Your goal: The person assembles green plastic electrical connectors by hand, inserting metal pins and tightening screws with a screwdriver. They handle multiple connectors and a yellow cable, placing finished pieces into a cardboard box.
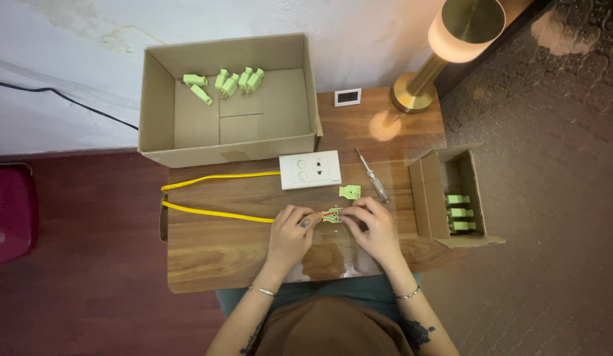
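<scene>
Head view: both hands work at the front-middle of the wooden desk (214, 264). Left hand (290, 234) is curled, fingers together, pinching the end of the yellow cable (214, 212) right where it enters the open green plug (332, 214). Right hand (375, 227) is also curled, fingertips closed on the right side of the same plug; the plug lies on the desk between the 2 hands. Exact grip of single fingers is too small to tell.

Just above the plug lies its green cover piece (350, 191), apart from the hands. A screwdriver (372, 175) lies beside it, w/ tip toward the back. The cable loops left and comes back to a white socket plate (310, 169). Behind, a big cardboard box (161, 112) has several green plugs inside. At right, a small cardboard box (430, 204) holds approx. 3 more. A brass lamp (451, 39) stands at the back right corner.
</scene>
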